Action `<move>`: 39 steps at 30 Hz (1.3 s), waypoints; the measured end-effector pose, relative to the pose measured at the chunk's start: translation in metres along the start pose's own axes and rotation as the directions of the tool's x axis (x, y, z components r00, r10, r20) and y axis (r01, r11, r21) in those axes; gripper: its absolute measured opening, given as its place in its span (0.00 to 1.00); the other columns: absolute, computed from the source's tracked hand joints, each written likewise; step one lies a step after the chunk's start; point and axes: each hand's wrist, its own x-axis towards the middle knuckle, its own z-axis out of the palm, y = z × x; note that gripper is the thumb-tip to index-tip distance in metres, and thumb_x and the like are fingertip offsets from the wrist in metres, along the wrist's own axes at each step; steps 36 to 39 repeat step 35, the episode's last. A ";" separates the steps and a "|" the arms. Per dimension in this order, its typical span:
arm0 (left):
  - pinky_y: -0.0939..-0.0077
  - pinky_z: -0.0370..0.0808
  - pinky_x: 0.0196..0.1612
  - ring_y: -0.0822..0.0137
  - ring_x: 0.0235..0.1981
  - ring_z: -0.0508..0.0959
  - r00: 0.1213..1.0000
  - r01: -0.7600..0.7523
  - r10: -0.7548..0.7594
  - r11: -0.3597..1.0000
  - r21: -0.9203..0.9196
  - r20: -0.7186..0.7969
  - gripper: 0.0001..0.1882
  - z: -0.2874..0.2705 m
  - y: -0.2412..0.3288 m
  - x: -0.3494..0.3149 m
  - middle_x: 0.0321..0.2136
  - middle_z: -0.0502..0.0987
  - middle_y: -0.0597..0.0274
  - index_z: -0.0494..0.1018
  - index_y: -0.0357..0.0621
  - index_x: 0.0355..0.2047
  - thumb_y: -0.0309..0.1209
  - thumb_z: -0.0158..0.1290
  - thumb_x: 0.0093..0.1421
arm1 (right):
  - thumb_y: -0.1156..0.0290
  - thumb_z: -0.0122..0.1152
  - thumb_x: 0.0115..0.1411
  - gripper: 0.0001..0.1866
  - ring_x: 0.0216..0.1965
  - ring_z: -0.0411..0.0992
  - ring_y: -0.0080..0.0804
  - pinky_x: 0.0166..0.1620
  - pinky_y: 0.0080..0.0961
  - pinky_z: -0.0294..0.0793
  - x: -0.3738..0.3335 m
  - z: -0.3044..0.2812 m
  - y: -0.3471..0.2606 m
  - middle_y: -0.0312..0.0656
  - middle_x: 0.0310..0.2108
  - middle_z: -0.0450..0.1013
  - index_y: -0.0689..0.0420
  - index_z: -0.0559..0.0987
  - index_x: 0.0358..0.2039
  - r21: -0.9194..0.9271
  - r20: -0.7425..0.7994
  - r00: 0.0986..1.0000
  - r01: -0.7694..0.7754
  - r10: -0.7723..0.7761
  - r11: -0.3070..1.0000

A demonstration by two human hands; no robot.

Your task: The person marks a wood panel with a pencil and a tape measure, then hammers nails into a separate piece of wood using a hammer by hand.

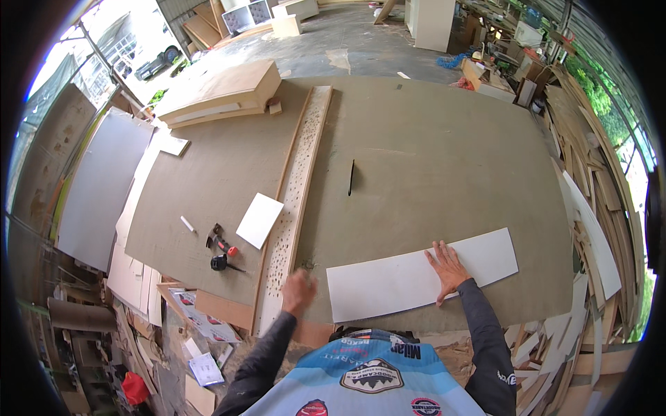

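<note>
A long white board (402, 277) lies at a slant on the brown worktable (444, 159), near its front edge. My right hand (448, 269) rests flat on the board, right of its middle, with the fingers spread. Just left of the board my left hand (300, 291) is over the lower part of a long perforated strip (300, 159) with wooden edges. Motion smears its fingers, so I cannot tell whether it holds anything. A smaller white panel (260, 220) overlaps the strip's left edge. Farther up the table lies a thin black stick-like thing (351, 177).
On the table's left are a black-and-red hand tool (220, 239), a black tape measure (220, 263) and a short white stick (187, 224). A large wooden box (222, 90) stands at the far left. Stacked offcuts (593, 173) line the right side; large sheets (104, 187) lean at left.
</note>
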 end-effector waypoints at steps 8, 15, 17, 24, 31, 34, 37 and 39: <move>0.57 0.69 0.54 0.47 0.52 0.71 0.993 -0.090 0.034 0.847 -0.523 -0.115 0.22 0.065 0.020 -0.107 0.49 0.71 0.45 0.74 0.37 0.45 0.36 0.61 0.52 | 0.36 0.78 0.16 0.82 0.69 0.41 0.66 0.65 0.70 0.39 -0.002 -0.012 -0.019 0.63 0.68 0.43 0.47 0.43 0.72 -0.022 -0.075 0.995 0.060 -0.061 0.998; 0.62 0.71 0.52 0.52 0.50 0.74 0.949 -0.147 -0.050 0.804 -0.576 -0.311 0.18 0.028 -0.010 -0.070 0.46 0.74 0.47 0.75 0.38 0.45 0.29 0.60 0.52 | 0.31 0.74 0.19 0.77 0.68 0.43 0.68 0.62 0.75 0.37 0.005 -0.016 -0.062 0.65 0.67 0.44 0.50 0.51 0.70 0.047 -0.193 0.981 0.043 -0.033 0.998; 0.65 0.73 0.49 0.53 0.46 0.76 0.944 -0.129 -0.044 0.864 -0.487 -0.328 0.18 0.012 -0.017 -0.068 0.43 0.76 0.48 0.75 0.38 0.44 0.29 0.59 0.53 | 0.30 0.73 0.20 0.76 0.67 0.44 0.69 0.62 0.77 0.36 0.005 -0.016 -0.079 0.66 0.67 0.44 0.51 0.52 0.70 0.073 -0.190 0.981 0.048 -0.033 0.996; 0.66 0.75 0.45 0.54 0.38 0.79 0.990 0.107 -0.140 0.824 -0.556 -0.017 0.16 0.014 -0.037 -0.096 0.35 0.80 0.50 0.75 0.34 0.40 0.31 0.59 0.53 | 0.26 0.69 0.23 0.74 0.66 0.45 0.73 0.61 0.78 0.33 -0.024 0.014 -0.096 0.70 0.66 0.46 0.57 0.57 0.68 -0.041 -0.196 0.975 0.098 -0.105 0.994; 0.59 0.70 0.55 0.47 0.53 0.72 0.976 -0.142 0.076 0.932 -0.334 -0.203 0.20 0.037 -0.033 -0.086 0.52 0.73 0.46 0.73 0.36 0.46 0.30 0.59 0.53 | 0.26 0.68 0.26 0.73 0.65 0.46 0.73 0.60 0.79 0.33 -0.009 0.011 -0.092 0.71 0.65 0.46 0.59 0.56 0.68 -0.005 -0.209 0.975 -0.081 0.078 0.997; 0.57 0.66 0.58 0.48 0.55 0.70 0.983 -0.130 0.061 0.899 -0.419 -0.175 0.20 0.029 -0.013 -0.079 0.54 0.70 0.47 0.71 0.39 0.48 0.30 0.58 0.55 | 0.24 0.67 0.25 0.77 0.67 0.44 0.72 0.62 0.76 0.33 -0.005 0.014 -0.067 0.70 0.67 0.44 0.58 0.51 0.69 0.155 -0.149 0.907 -0.373 0.395 0.915; 0.58 0.65 0.60 0.48 0.57 0.69 0.989 -0.092 0.023 0.868 -0.487 -0.146 0.21 0.029 -0.013 -0.080 0.55 0.69 0.48 0.71 0.40 0.49 0.30 0.58 0.55 | 0.24 0.67 0.24 0.78 0.67 0.43 0.72 0.63 0.74 0.32 -0.006 0.014 -0.061 0.70 0.67 0.43 0.58 0.49 0.70 0.213 -0.117 0.866 -0.457 0.487 0.864; 0.58 0.65 0.60 0.48 0.57 0.69 0.989 -0.092 0.023 0.868 -0.487 -0.146 0.21 0.029 -0.013 -0.080 0.55 0.69 0.48 0.71 0.40 0.49 0.30 0.58 0.55 | 0.24 0.67 0.24 0.78 0.67 0.43 0.72 0.63 0.74 0.32 -0.006 0.014 -0.061 0.70 0.67 0.43 0.58 0.49 0.70 0.213 -0.117 0.866 -0.457 0.487 0.864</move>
